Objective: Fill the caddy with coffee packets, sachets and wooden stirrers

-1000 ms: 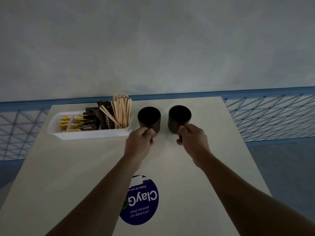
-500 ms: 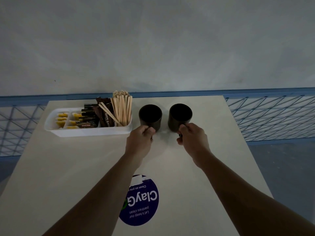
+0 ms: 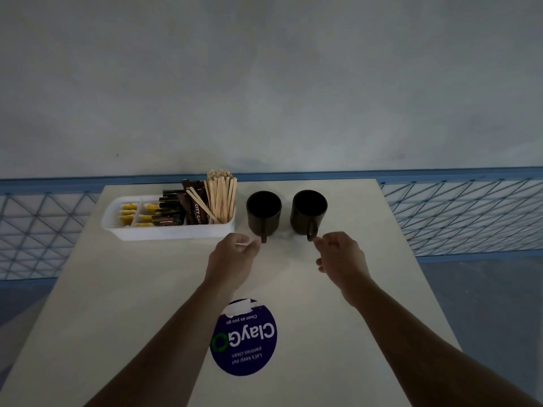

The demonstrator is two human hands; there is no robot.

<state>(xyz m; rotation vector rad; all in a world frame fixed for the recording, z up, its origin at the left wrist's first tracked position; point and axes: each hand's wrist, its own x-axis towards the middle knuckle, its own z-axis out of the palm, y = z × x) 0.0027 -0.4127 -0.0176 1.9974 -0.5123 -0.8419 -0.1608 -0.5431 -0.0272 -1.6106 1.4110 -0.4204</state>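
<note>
**Caddy stocked on the far side of the tabletop, both hands loose by the mugs**

The caddy (image 3: pixel 176 232), a long white tray with dividers, sits on the pale tabletop (image 3: pixel 117 304) close to its far edge. Yellow sachets (image 3: pixel 127 214) lie in its left compartments. Dark coffee packets (image 3: pixel 169 211) are stacked flat toward the middle, and tall brown packets (image 3: pixel 195 210) stand upright just right of them. At the caddy's right end the wooden stirrers (image 3: pixel 221 198) stand bunched on end and rise above the rim. A single stirrer (image 3: pixel 202 205) leans slantwise across the brown packets.

Just right of the caddy stands the left mug (image 3: pixel 264 218), dark and upright, its handle turned toward the person. The right mug (image 3: pixel 305 218) stands farther right of the caddy, apart from the first, with its handle turned the same way.

The left hand (image 3: pixel 235 251) hovers in front of the caddy's right corner. Its fingers are loosely curled and grasp nothing, and the fingertips are just beside the left mug's handle. I cannot tell whether they touch it. The right hand (image 3: pixel 340 254) is farther right of the caddy, in front of the right mug. It is likewise relaxed and holds nothing, with the forefinger tip just beside that handle.

Nearer the person than the caddy, a round blue sticker (image 3: pixel 244 339) with white lettering lies flat on the tabletop. Behind the caddy run a blue mesh railing (image 3: pixel 455 218) and a grey wall (image 3: pixel 264 83).
</note>
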